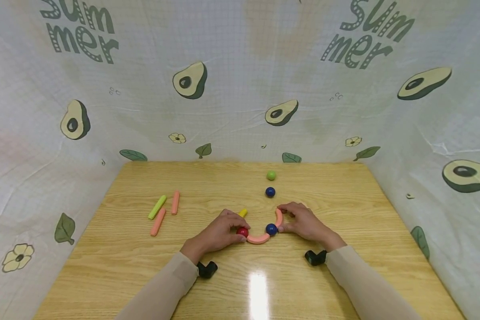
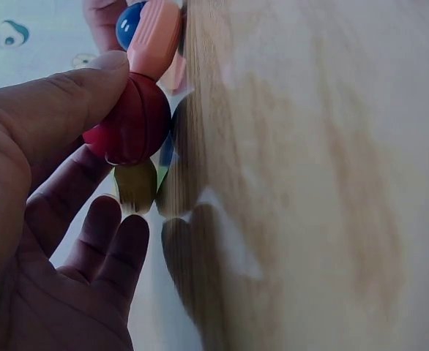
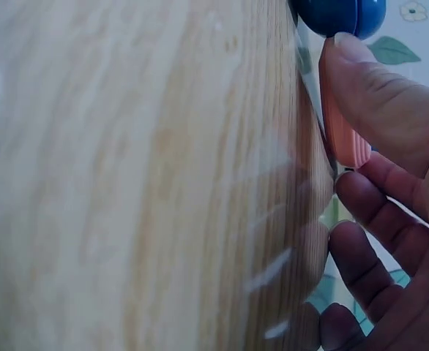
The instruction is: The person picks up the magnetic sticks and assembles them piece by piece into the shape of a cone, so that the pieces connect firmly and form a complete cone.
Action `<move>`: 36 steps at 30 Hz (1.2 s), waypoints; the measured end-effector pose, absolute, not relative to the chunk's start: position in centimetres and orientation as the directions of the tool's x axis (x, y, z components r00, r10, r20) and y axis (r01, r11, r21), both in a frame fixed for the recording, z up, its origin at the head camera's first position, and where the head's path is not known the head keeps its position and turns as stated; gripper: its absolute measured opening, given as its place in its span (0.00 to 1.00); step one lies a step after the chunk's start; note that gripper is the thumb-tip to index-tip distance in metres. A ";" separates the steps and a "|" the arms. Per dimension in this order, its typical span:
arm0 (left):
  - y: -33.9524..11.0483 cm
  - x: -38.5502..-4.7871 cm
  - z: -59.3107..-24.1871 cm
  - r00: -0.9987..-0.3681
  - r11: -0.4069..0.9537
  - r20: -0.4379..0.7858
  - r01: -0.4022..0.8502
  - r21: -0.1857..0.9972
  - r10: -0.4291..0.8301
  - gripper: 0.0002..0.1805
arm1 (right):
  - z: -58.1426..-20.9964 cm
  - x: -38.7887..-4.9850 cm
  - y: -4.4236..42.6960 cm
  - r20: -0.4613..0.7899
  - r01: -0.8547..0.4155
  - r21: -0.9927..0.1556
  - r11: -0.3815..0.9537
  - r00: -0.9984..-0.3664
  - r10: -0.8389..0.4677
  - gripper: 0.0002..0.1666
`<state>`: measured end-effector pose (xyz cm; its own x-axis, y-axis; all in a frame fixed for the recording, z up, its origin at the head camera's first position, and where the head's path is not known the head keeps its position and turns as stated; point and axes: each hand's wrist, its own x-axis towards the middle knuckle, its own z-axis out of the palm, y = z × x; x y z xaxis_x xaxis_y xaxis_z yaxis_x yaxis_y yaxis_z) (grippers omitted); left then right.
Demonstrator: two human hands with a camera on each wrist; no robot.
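Observation:
My left hand [image 1: 224, 231] grips a red ball [image 1: 242, 232] between thumb and fingers; the left wrist view shows the thumb on the red ball [image 2: 137, 121]. A yellow piece [image 1: 243, 213] joins the ball's far side, and a curved pink piece [image 1: 258, 239] runs from the ball to a blue ball [image 1: 271, 229]. From there a second curved pink piece [image 1: 279, 217] extends away. My right hand [image 1: 306, 223] pinches this piece, thumb near the blue ball and fingers at its far end; in the right wrist view the pink piece [image 3: 342, 117] lies between thumb and fingers.
Two straight pink sticks [image 1: 158, 222] and a yellow-green stick [image 1: 157, 207] lie at the left of the wooden table [image 1: 116, 258]. Beyond the hands are another blue ball [image 1: 270, 192] and a green ball [image 1: 271, 175]. A patterned cloth [image 1: 232, 89] hangs behind and at the sides.

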<state>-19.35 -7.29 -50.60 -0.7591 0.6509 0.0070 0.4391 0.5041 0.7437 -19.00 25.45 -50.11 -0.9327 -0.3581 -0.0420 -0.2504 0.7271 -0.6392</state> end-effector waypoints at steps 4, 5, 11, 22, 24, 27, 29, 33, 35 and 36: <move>-7.3 -19.4 -50.6 -0.758 0.503 0.006 0.439 0.744 0.652 0.13 | -50.1 -18.9 25.5 -0.027 -0.275 -0.640 0.717 -0.925 -0.379 0.41; -7.3 -19.4 -50.6 -0.758 0.502 0.004 0.436 0.747 0.652 0.13 | -50.1 -18.9 25.4 -0.027 -0.278 -0.640 0.716 -0.923 -0.383 0.41; -7.3 -19.3 -50.5 -0.759 0.495 -0.002 0.423 0.759 0.651 0.13 | -50.0 -18.8 25.5 -0.036 -0.284 -0.638 0.716 -0.917 -0.396 0.40; -7.3 -19.3 -50.6 -0.757 0.499 0.006 0.437 0.749 0.653 0.13 | -49.4 -18.9 25.3 -0.075 -0.300 -0.603 0.739 -0.901 -0.427 0.37; -7.3 -19.3 -50.7 -0.759 0.502 0.001 0.432 0.749 0.652 0.13 | -49.2 -19.0 25.3 -0.089 -0.299 -0.595 0.746 -0.898 -0.431 0.37; -7.3 -19.2 -50.7 -0.761 0.507 -0.008 0.425 0.750 0.649 0.13 | -49.1 -18.9 25.1 -0.100 -0.298 -0.589 0.752 -0.896 -0.433 0.37; -7.3 -19.2 -50.6 -0.763 0.511 -0.013 0.420 0.750 0.646 0.13 | -49.0 -18.9 25.1 -0.104 -0.295 -0.589 0.752 -0.895 -0.433 0.37; -7.3 -19.2 -50.5 -0.765 0.516 -0.017 0.417 0.748 0.644 0.14 | -49.0 -18.8 25.0 -0.107 -0.287 -0.597 0.749 -0.897 -0.429 0.37; -7.3 -19.1 -50.4 -0.765 0.516 -0.016 0.420 0.747 0.644 0.15 | -49.0 -18.8 25.1 -0.107 -0.283 -0.602 0.747 -0.898 -0.427 0.37; -7.3 -19.1 -50.4 -0.763 0.515 -0.011 0.425 0.745 0.646 0.16 | -49.0 -18.7 25.1 -0.106 -0.282 -0.604 0.745 -0.898 -0.426 0.37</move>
<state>-19.13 -7.32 -50.41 -0.7632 0.6461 -0.0114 0.4247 0.5147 0.7448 -18.74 25.08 -48.99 -0.8983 -0.4264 -0.1060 -0.2824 0.7451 -0.6042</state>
